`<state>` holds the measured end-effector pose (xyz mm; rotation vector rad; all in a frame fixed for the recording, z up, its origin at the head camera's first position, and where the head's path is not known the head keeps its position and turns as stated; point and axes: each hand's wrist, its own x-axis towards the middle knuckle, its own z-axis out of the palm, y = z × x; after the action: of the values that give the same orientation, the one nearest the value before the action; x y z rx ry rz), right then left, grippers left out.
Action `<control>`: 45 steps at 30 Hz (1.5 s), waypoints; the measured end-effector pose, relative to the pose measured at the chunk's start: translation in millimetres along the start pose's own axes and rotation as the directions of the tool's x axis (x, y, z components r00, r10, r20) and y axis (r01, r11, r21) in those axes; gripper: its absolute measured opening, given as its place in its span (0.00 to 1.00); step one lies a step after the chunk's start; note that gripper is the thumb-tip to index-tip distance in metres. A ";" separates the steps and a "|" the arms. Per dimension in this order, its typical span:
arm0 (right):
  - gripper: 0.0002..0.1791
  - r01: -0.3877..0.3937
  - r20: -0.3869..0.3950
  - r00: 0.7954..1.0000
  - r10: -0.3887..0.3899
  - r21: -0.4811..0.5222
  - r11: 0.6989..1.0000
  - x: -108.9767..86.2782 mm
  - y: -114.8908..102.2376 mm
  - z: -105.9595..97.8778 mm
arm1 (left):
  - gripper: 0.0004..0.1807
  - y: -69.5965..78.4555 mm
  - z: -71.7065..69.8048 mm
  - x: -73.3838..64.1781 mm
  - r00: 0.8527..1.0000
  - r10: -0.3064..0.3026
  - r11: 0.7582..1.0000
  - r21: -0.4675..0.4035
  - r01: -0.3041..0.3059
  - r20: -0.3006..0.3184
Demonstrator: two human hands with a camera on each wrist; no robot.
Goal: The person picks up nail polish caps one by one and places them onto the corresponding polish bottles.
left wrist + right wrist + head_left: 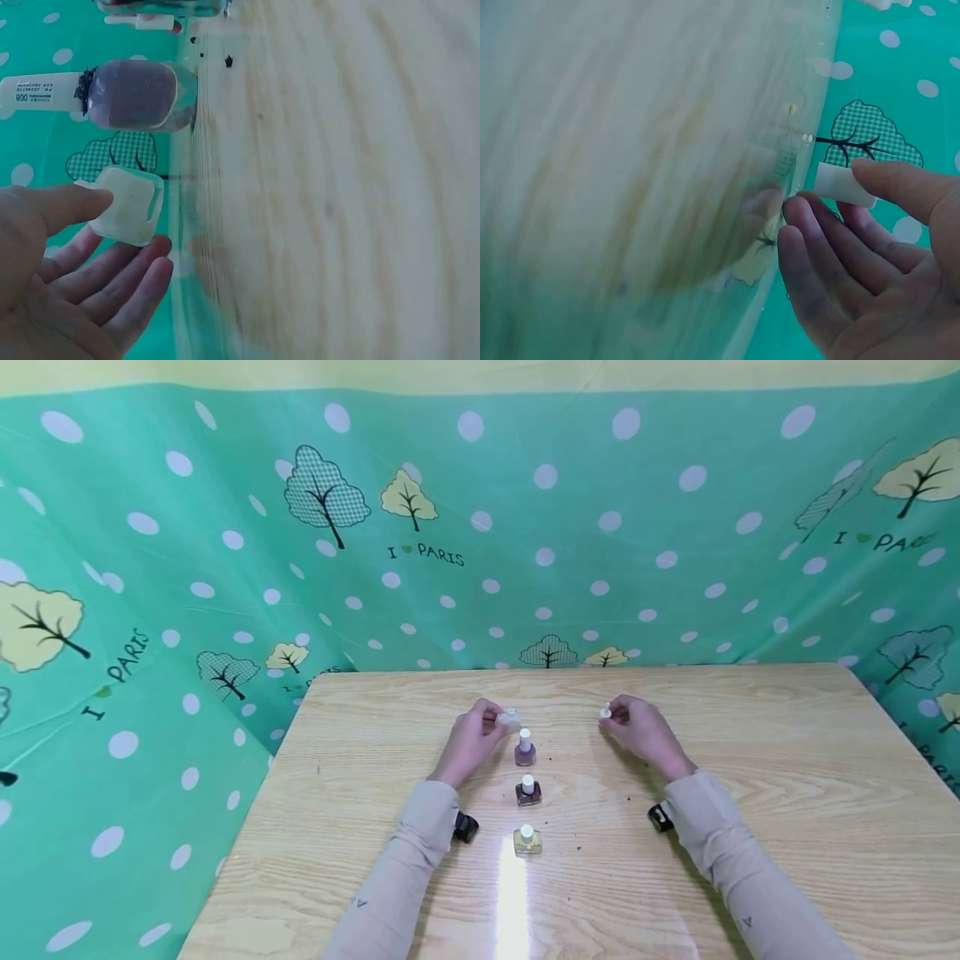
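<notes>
My left hand (474, 737) pinches a small whitish nail polish bottle (135, 214) between thumb and fingers, close over the table toward its far side. The bottle's neck end is partly behind my thumb in the left wrist view. Some distance to the right, my right hand (639, 732) holds a white nail polish cap (838, 182) between thumb and fingers, its other fingers extended near the tabletop. Just right of my left hand stands a capped purple nail polish bottle (525, 752).
Nearer to me, in line with the purple bottle, stand a dark nail polish bottle (528, 793) and a pale yellow one (527, 842), both white-capped. Small dark specks dot the wooden table (360, 827). A green patterned cloth (517, 527) hangs behind and at the left.
</notes>
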<state>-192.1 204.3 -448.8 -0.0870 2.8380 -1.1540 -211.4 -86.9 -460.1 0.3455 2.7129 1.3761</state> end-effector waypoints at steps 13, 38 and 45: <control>0.17 0.072 -0.048 0.996 -0.072 0.012 0.997 -16.2 -2.4 -4.8 | 0.12 1.2 -16.9 -19.6 0.996 -0.003 0.999 -0.052 -0.001 -0.085; 0.17 0.293 -0.136 0.947 -0.292 -0.013 0.956 -49.8 -26.3 -12.4 | 0.15 18.5 -39.4 -61.3 0.980 0.137 0.986 -0.073 -0.148 -0.142; 0.13 0.369 -0.154 0.918 -0.366 -0.011 0.929 -59.6 -40.0 -13.3 | 0.15 27.3 -43.3 -73.1 0.962 0.237 0.971 0.000 -0.240 -0.133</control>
<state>-133.1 189.8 -408.4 -0.5801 3.0321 -1.3014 -143.4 -122.5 -414.6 0.6203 2.8408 1.5295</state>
